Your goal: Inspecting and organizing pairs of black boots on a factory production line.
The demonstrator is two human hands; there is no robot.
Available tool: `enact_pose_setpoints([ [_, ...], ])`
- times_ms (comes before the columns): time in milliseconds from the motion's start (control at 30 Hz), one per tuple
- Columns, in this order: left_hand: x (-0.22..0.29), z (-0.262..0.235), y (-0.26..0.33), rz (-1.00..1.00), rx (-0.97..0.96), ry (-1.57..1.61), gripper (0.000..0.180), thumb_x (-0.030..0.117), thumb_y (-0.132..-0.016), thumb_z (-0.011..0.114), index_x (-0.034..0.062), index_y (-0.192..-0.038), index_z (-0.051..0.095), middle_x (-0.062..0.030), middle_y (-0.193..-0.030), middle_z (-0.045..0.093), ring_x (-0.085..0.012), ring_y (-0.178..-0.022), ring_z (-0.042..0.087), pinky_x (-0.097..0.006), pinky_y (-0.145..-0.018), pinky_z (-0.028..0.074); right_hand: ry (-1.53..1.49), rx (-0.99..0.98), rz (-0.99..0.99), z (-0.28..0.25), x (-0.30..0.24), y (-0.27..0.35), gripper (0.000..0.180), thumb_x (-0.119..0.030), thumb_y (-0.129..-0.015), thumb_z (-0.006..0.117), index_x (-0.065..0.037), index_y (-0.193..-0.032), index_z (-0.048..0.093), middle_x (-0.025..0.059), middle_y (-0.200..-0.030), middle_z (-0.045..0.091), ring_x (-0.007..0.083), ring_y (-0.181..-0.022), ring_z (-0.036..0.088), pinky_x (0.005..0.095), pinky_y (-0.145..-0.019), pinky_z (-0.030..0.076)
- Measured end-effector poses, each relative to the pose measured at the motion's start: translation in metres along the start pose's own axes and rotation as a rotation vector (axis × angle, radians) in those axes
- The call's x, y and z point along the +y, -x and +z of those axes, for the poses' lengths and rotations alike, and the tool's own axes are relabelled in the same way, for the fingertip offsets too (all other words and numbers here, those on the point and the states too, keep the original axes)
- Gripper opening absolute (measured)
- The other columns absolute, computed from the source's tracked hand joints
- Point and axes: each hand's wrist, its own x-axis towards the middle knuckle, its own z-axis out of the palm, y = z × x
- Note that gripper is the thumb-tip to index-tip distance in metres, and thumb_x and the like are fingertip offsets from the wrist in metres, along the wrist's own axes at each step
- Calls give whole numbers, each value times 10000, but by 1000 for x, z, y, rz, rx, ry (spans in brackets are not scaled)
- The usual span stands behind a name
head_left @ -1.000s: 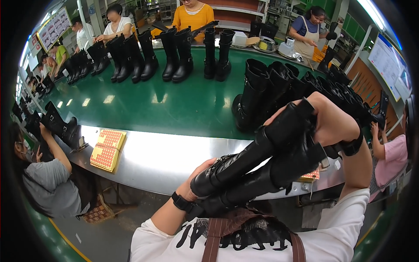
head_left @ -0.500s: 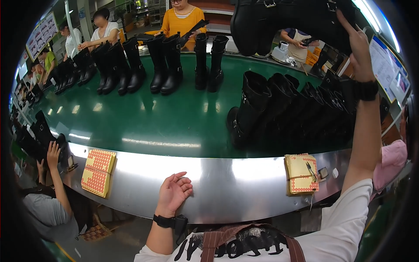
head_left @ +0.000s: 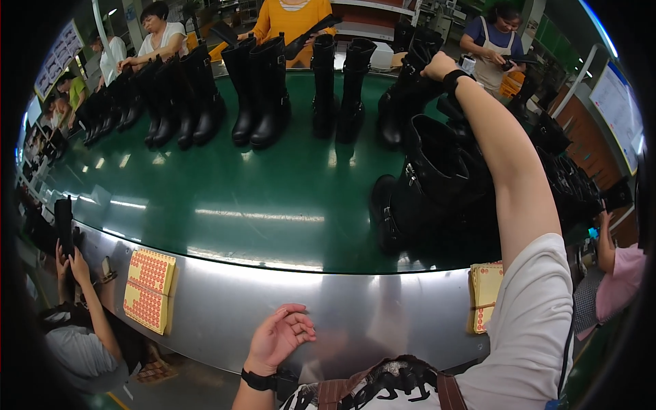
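At the far side of the green table [head_left: 260,178], my right hand [head_left: 439,66] is closed on the upper shaft of a black buckled boot [head_left: 393,119]. The boot is upright, its toe low by the tabletop; whether its sole touches I cannot tell. Over the steel near edge [head_left: 225,301], my left hand [head_left: 280,335] is held palm up, fingers loosely bent and apart, with nothing in it. Beneath my right arm, a nearer black boot [head_left: 424,191] with straps and buckles heads a cluster of boots, partly hidden by the arm.
Pairs of black boots [head_left: 263,96] line the far side. Stacks of yellow cards with red marks lie left [head_left: 149,290] and right [head_left: 486,294] on the steel edge. A co-worker at left handles a dark boot [head_left: 63,225]; other people stand across the table and at right.
My right hand has brought the boot from high at the right down and leftward to the table's far side. My left hand keeps much the same pose. The head view has shifted.
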Motion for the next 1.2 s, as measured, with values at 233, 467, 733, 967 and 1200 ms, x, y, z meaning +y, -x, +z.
enact_pose_setpoints([
  [233, 0, -2, 1, -9, -21, -32, 388, 254, -1008, 345, -50, -1214, 470, -218, -1024, 618, -316, -949, 615, -457, -865, 499, -151, 35, -241, 44, -1, -28, 600, -435, -939, 505, -368, -1477, 247, 302, -1278, 519, 421, -1195, 515, 496, -1012, 419],
  [467, 1, -3, -2, -23, -50, -46, 401, 264, -1001, 355, -49, -1217, 483, -215, -1021, 617, -318, -939, 613, -456, -861, 496, -183, -39, -453, -3, 14, -8, 646, -517, -823, 637, -153, -1345, 520, 209, -1249, 592, 372, -1154, 567, 431, -980, 452],
  [733, -2, -2, -4, -5, -66, -106, 406, 284, -993, 375, -36, -1202, 512, -204, -992, 627, -305, -898, 624, -447, -838, 510, -244, 99, -511, -184, 32, 162, 535, -485, -874, 629, -143, -1282, 572, 172, -1068, 672, 290, -937, 667, 367, -811, 524],
  [967, -4, -3, -5, 18, -52, -123, 379, 274, -1003, 371, -22, -1181, 526, -194, -964, 644, -303, -892, 637, -433, -826, 532, -79, -370, -573, -128, 43, 304, 722, -645, -835, 576, -205, -1396, 466, 262, -1116, 628, 389, -1058, 610, 428, -906, 490],
  [1200, -19, 25, 3, 151, 137, -461, 306, 181, -980, 484, -9, -1219, 474, -153, -926, 637, -269, -829, 657, -395, -783, 568, -316, 61, -544, -104, 34, 320, 519, -497, -760, 732, 15, -784, 650, 181, -695, 628, 339, -718, 639, 409, -673, 494],
])
